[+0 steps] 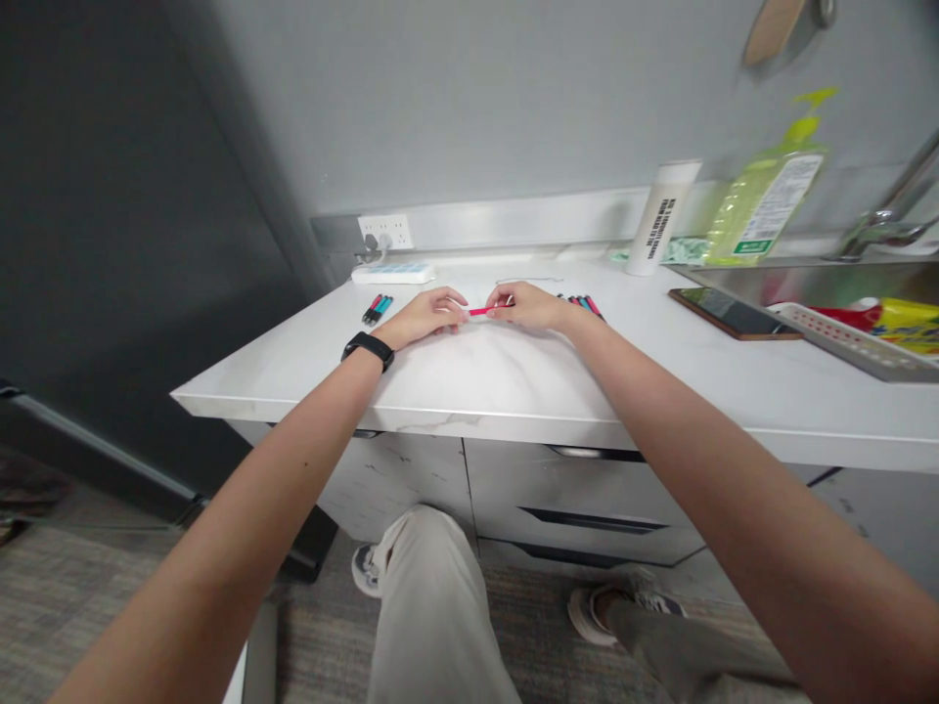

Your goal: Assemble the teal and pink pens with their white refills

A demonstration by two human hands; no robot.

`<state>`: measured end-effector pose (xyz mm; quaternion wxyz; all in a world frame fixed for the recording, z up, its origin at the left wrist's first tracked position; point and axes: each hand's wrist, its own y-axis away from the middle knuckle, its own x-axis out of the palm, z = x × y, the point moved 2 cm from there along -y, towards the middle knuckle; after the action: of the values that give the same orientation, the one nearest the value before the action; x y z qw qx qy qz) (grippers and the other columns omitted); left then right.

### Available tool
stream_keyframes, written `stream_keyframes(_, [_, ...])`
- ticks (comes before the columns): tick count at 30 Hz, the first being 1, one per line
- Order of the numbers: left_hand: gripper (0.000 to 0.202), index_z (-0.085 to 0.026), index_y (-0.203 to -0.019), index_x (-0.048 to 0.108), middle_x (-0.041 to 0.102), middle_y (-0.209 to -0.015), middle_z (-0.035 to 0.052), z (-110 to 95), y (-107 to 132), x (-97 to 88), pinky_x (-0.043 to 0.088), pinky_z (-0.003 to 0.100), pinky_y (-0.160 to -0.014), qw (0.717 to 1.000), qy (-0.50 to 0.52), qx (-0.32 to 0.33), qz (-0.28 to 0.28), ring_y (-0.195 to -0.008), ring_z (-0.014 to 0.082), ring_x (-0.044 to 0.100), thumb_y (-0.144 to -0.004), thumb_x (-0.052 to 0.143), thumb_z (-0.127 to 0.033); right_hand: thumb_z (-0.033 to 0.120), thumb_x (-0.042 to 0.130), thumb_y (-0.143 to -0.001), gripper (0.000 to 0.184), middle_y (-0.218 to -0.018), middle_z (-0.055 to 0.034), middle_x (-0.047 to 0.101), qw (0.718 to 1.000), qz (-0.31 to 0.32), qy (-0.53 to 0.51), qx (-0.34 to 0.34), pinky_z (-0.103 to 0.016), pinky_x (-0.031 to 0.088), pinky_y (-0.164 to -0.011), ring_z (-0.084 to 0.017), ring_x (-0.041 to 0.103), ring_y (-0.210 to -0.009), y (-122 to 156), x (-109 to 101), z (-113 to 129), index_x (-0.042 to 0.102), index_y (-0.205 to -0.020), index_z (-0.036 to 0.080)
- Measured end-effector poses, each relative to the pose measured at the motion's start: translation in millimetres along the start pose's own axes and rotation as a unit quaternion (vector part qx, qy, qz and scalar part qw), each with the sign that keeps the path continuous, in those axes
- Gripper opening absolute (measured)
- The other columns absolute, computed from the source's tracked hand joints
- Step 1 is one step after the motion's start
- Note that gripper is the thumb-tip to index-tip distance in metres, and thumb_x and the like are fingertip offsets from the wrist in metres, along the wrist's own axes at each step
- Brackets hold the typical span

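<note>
- The right hand point(524, 305) is closed on 1 red pen point(479, 311), over the counter point(484, 376); the left hand point(429, 315) meets its other end (if it grips, I cannot tell).
- A weak pinch could perhaps let the pen slip and roll.
- A sideways sweep might scatter the left pens point(378, 310) or right pens point(585, 305).
- The 2 forearms point(293, 469) cross the front edge point(499, 427); between them is bare room.
</note>
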<state>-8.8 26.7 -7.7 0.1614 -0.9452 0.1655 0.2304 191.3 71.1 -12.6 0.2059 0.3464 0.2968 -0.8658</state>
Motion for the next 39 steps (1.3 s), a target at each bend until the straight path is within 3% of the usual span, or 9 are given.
stream_keyframes(2, [0.027, -0.014, -0.092, 0.062, 0.067, -0.073, 0.0022, 0, 1, -0.1, 0.036, 0.019, -0.052, 1.000, -0.016, 0.006, 0.004, -0.059, 0.0080, 0.059, -0.072, 0.073, -0.027, 0.029, 0.063, -0.072, 0.023, -0.079, -0.0038, 0.061, 1.000, 0.005, -0.002, 0.003, -0.024, 0.039, -0.067, -0.013, 0.051, -0.070, 0, 0, -1, 0.069, -0.088, 0.012])
stream_keyframes(5, [0.019, -0.013, -0.081, 0.063, 0.065, -0.065, 0.0031, 0, 1, 0.4, 0.034, 0.020, -0.050, 1.000, -0.017, -0.009, 0.015, -0.054, 0.0073, 0.054, -0.079, 0.066, -0.032, 0.033, 0.063, -0.072, 0.026, -0.079, -0.0044, 0.062, 1.000, 0.004, -0.009, 0.003, -0.025, 0.040, -0.066, -0.014, 0.050, -0.070, -1, 0, -3, 0.069, -0.089, 0.013])
stream_keyframes(9, [0.032, -0.013, -0.063, 0.058, 0.059, -0.055, 0.0028, 0, 1, 0.1, 0.035, 0.022, -0.050, 1.000, -0.004, -0.027, 0.015, -0.047, 0.0068, 0.048, -0.084, 0.060, -0.038, 0.037, 0.064, -0.072, 0.029, -0.080, -0.0052, 0.062, 1.000, 0.010, -0.013, -0.003, -0.025, 0.039, -0.065, -0.013, 0.050, -0.069, 0, -1, -1, 0.069, -0.087, 0.013])
stream_keyframes(15, [0.040, -0.014, -0.057, 0.054, 0.052, -0.046, 0.0010, -2, 6, 0.0, 0.034, 0.023, -0.047, 1.000, -0.004, -0.027, 0.003, -0.041, 0.0068, 0.042, -0.086, 0.057, -0.041, 0.040, 0.064, -0.072, 0.032, -0.083, -0.0064, 0.064, 0.999, 0.035, -0.037, -0.012, -0.025, 0.038, -0.063, -0.012, 0.049, -0.066, 3, -2, 6, 0.069, -0.087, 0.012])
stream_keyframes(22, [0.025, -0.014, -0.085, 0.061, 0.047, -0.039, -0.0039, -2, 10, -1.5, 0.029, 0.023, -0.046, 0.999, 0.024, -0.037, -0.010, -0.035, 0.0078, 0.039, -0.089, 0.051, -0.037, 0.043, 0.070, -0.067, 0.036, -0.079, -0.0049, 0.064, 0.998, 0.019, -0.060, 0.015, -0.024, 0.036, -0.058, -0.009, 0.046, -0.062, 6, -2, 15, 0.070, -0.086, 0.012])
stream_keyframes(26, [0.026, -0.014, -0.082, 0.060, 0.043, -0.036, -0.0044, 1, 10, -4.3, 0.027, 0.023, -0.045, 0.999, 0.029, -0.043, -0.016, -0.033, 0.0081, 0.037, -0.090, 0.049, -0.036, 0.036, 0.075, -0.065, 0.030, -0.077, -0.0043, 0.063, 0.997, 0.010, -0.066, 0.041, -0.022, 0.035, -0.052, -0.008, 0.045, -0.058, 7, -5, 16, 0.070, -0.082, 0.012])
stream_keyframes(32, [0.011, -0.015, -0.082, 0.058, 0.062, -0.063, 0.0008, 10, 3, -6.7, 0.036, 0.021, -0.055, 0.999, -0.009, -0.011, -0.040, -0.053, 0.0083, 0.054, -0.082, 0.059, -0.026, 0.025, 0.076, -0.067, 0.020, -0.072, -0.0036, 0.062, 0.993, -0.020, -0.079, 0.089, -0.018, 0.036, -0.045, -0.007, 0.047, -0.055, 8, -10, 12, 0.067, -0.081, 0.013])
stream_keyframes(36, [0.011, -0.015, -0.086, 0.063, 0.062, -0.069, 0.0000, 15, 0, -10.5, 0.041, 0.023, -0.069, 0.990, -0.118, 0.038, -0.060, -0.066, 0.0106, 0.056, -0.076, 0.060, -0.017, 0.022, 0.074, -0.070, 0.014, -0.070, -0.0038, 0.062, 0.993, -0.017, -0.055, 0.104, -0.018, 0.037, -0.043, -0.008, 0.049, -0.057, 8, -10, 7, 0.068, -0.078, 0.013])
stream_keyframes(39, [0.011, -0.015, -0.079, 0.065, 0.062, -0.073, 0.0010, 17, 0, -12.5, 0.042, 0.025, -0.072, 0.978, -0.192, 0.051, -0.063, -0.070, 0.0128, 0.055, -0.069, 0.061, -0.014, 0.020, 0.074, -0.070, 0.011, -0.071, -0.0051, 0.063, 0.992, -0.016, -0.046, 0.119, -0.019, 0.039, -0.043, -0.010, 0.051, -0.059, 9, -10, 6, 0.070, -0.078, 0.013])
